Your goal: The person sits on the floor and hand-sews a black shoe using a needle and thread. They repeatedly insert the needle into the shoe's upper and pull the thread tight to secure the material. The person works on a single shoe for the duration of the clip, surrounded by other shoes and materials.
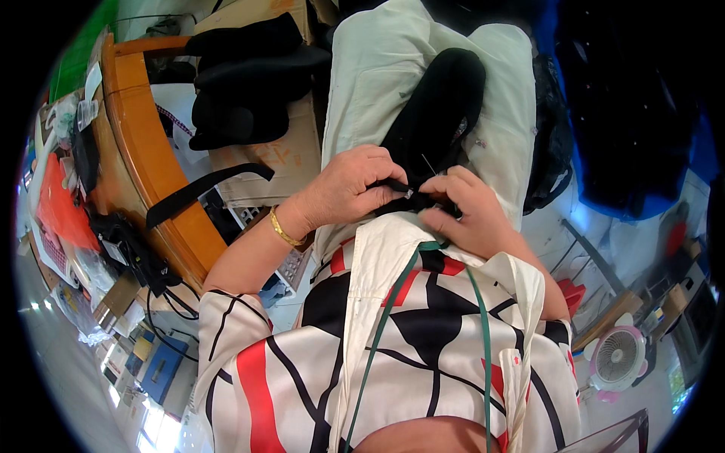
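Observation:
A long black cloth piece (pixel 442 94) with a rounded far end lies across my lap on the pale cloth covering it. My left hand (pixel 359 183) pinches a narrow black edge of the piece between thumb and fingers. A small shiny silvery bead or stone (pixel 409 193) shows right by those fingertips. Just to the right, my right hand (pixel 468 198) is closed, with a thin needle (pixel 428 161) standing up from its fingertips. Its thumb is close to the black cloth. Any thread is too fine to make out.
Left of my lap, several black cloth pieces (pixel 253 75) are piled on a cardboard box (pixel 264 162). A black strip (pixel 208 192) lies across the orange wooden chair frame (pixel 140 128). Black cloth on blue (pixel 627 113) is at right. A small fan (pixel 618 356) stands lower right.

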Demonstrator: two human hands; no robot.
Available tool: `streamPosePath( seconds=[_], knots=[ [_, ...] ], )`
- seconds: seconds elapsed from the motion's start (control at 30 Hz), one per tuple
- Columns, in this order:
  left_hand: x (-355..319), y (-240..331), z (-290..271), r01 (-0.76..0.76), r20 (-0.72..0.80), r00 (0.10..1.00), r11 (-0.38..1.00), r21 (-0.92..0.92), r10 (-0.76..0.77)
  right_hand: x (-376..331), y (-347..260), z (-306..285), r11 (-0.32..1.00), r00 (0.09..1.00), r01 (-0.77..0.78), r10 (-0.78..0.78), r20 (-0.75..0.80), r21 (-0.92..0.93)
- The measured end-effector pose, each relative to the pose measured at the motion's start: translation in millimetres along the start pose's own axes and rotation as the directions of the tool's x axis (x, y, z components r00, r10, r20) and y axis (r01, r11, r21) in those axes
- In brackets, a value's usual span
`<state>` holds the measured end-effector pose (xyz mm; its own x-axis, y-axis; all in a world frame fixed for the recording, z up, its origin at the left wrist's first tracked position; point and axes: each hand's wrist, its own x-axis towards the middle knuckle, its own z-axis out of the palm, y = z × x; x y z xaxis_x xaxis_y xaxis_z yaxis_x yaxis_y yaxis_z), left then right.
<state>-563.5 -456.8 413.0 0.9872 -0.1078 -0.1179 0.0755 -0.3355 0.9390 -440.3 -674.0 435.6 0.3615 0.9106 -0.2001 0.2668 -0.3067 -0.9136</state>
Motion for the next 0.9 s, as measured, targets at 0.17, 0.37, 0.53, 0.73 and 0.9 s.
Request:
streamPosePath(
  seconds=[0.17, 0.37, 0.53, 0.73, 0.9],
  knots=[
    [-4, -3, 6, 0.003, -0.053, 0.999, 0.999, -0.034, -0.004, -4, 7, 15, 0.960, 0.984, 0.130, -0.155, -0.085, -0.249],
    [-5, -3, 6, -0.018, -0.061, 0.998, 0.999, -0.027, 0.017, -5, 8, 20, 0.923, 0.962, 0.199, -0.249, -0.116, -0.329],
    [-7, -5, 8, -0.037, -0.075, 0.997, 0.998, -0.052, 0.033, -6, 5, 20, 0.997, 0.996, -0.079, 0.080, -0.029, 0.024],
    [-5, -1, 4, 0.002, -0.040, 0.999, 0.999, -0.036, -0.004, -2, 2, 11, 0.960, 0.973, -0.225, 0.213, 0.085, 0.169],
    [0, 0, 3, -0.002, -0.027, 1.000, 1.000, 0.006, 0.002, 12, -8, -14, 1.000, 1.000, -0.006, 0.005, 0.012, 0.018]
  ],
)
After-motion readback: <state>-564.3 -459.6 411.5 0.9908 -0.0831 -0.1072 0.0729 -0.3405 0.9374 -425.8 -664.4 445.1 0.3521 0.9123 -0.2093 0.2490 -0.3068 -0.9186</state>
